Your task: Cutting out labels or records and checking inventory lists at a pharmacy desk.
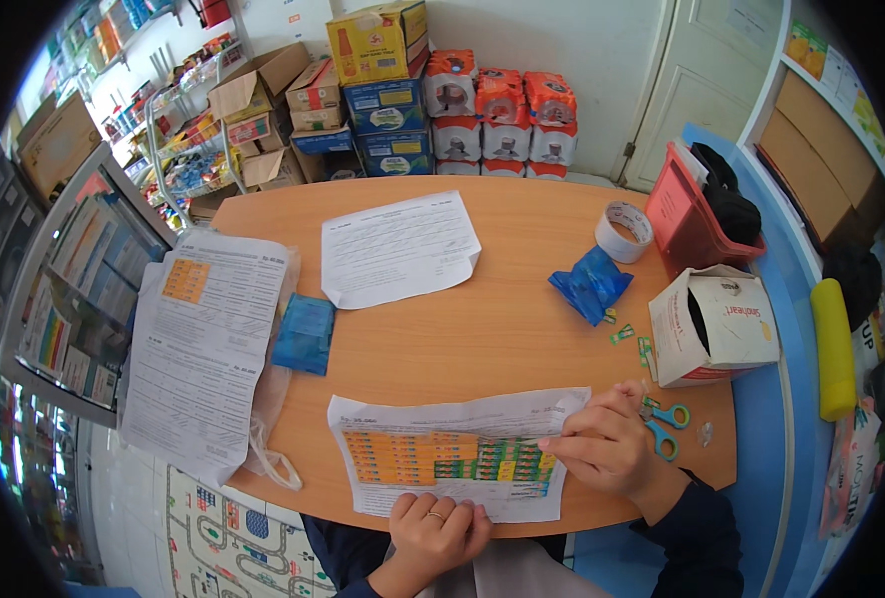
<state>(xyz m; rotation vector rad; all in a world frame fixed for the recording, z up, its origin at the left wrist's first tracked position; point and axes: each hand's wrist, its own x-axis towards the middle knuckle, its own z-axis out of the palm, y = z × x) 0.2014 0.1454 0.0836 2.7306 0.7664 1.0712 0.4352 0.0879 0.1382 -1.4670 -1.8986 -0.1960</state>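
A white printed sheet (372, 411) lies at the table's near edge, covered with rows of small orange, green and yellow stickers (392, 458). My left hand (434, 535), a ring on one finger, is closed at the sheet's lower edge with fingers curled over it. Over the sheet's right side is my right hand (602, 448), its fingers pinched together at the right end of the sticker rows. Whatever it pinches is too small to make out. Turquoise-handled scissors (670, 417) rest just beyond that hand, which partly hides them.
Small green strips (645, 354) lie beside an open white carton (711, 329). A blue crumpled packet (592, 286), a tape roll (624, 232) and a red bin (672, 214) stand nearby. Leftward are a flat blue packet (305, 334) and printed sheets (198, 349); another sheet (400, 249) lies farther back.
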